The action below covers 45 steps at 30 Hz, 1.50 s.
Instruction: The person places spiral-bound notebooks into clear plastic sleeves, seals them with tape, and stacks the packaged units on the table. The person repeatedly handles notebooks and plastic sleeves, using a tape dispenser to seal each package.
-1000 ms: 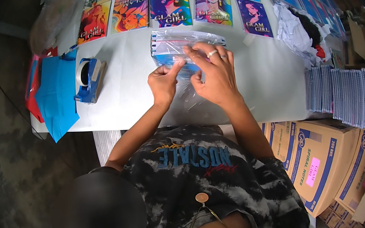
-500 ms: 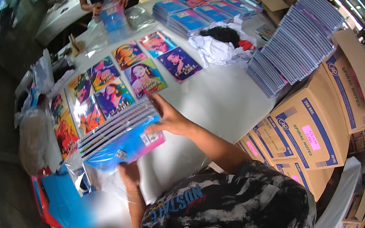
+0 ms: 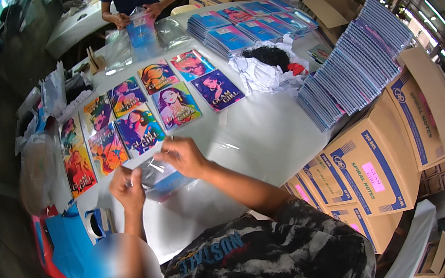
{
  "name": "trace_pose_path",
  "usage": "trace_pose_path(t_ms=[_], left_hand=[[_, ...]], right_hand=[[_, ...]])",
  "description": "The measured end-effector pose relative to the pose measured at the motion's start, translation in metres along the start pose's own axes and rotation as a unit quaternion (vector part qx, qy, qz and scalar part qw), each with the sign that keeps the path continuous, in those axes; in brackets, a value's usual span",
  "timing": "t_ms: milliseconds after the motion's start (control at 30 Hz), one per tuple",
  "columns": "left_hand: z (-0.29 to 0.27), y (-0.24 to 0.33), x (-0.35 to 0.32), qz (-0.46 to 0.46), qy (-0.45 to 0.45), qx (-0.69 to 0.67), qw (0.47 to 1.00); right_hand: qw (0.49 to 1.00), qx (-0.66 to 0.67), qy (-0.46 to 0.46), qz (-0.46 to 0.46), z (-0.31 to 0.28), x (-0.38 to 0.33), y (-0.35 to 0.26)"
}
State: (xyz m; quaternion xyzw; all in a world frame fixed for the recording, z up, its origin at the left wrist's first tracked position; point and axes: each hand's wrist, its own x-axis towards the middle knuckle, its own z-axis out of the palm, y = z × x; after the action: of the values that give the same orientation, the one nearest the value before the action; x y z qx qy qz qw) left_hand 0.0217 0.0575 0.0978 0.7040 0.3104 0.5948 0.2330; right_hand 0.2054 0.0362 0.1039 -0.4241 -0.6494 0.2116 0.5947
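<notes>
The pack [image 3: 171,187] rested on the table [image 3: 268,138] in front of the person, so the table took its weight and both hands could work up top. Clear film [image 3: 154,170] stuck out from the far left part of the pack. The left hand [image 3: 127,187] was just left of the pack, and the right hand [image 3: 182,155] was over its far edge. Each thumb was pinched up to a finger with film in between, one hand at each end, which seemed to hold the film wide. The film was so shiny that I could not tell how much each hand had.

Left of the pack stood the tape holder [image 3: 98,223], in easy reach. Past the pack, bright books [image 3: 178,105] lay face up in rows, so every cover showed. Right of the pack, more books made a big stack [image 3: 354,66], packed close, likely to save room.
</notes>
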Motion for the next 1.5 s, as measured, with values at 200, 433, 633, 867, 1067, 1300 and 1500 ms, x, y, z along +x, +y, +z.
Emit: trace_pose_path(t_ms=[200,433,633,867,1067,1300,1500], left_hand=[[-0.014,0.018,0.048,0.049,0.109,-0.108,0.987],[-0.078,-0.021,0.013,-0.097,0.102,-0.012,0.990],[-0.018,-0.001,-0.081,-0.203,-0.055,-0.026,0.977],[0.012,0.023,-0.070,-0.052,0.041,0.316,0.946],[0.022,0.047,-0.045,-0.019,-0.115,0.354,0.928],[-0.005,0.024,-0.020,-0.201,-0.186,0.141,0.951],[0.006,0.001,0.066,-0.121,-0.265,0.161,0.943]], right_hand=[[0.974,0.046,0.203,-0.091,-0.018,0.064,-0.036],[0.967,0.165,0.186,0.049,-0.053,-0.004,0.014],[0.979,0.109,0.071,0.156,0.014,-0.049,0.016],[0.959,0.062,0.169,0.220,0.026,-0.038,0.020],[0.943,-0.324,0.060,0.046,0.017,-0.048,-0.007],[0.929,-0.342,-0.099,-0.100,0.023,-0.063,-0.014],[0.937,-0.318,-0.127,-0.071,0.016,-0.055,-0.013]])
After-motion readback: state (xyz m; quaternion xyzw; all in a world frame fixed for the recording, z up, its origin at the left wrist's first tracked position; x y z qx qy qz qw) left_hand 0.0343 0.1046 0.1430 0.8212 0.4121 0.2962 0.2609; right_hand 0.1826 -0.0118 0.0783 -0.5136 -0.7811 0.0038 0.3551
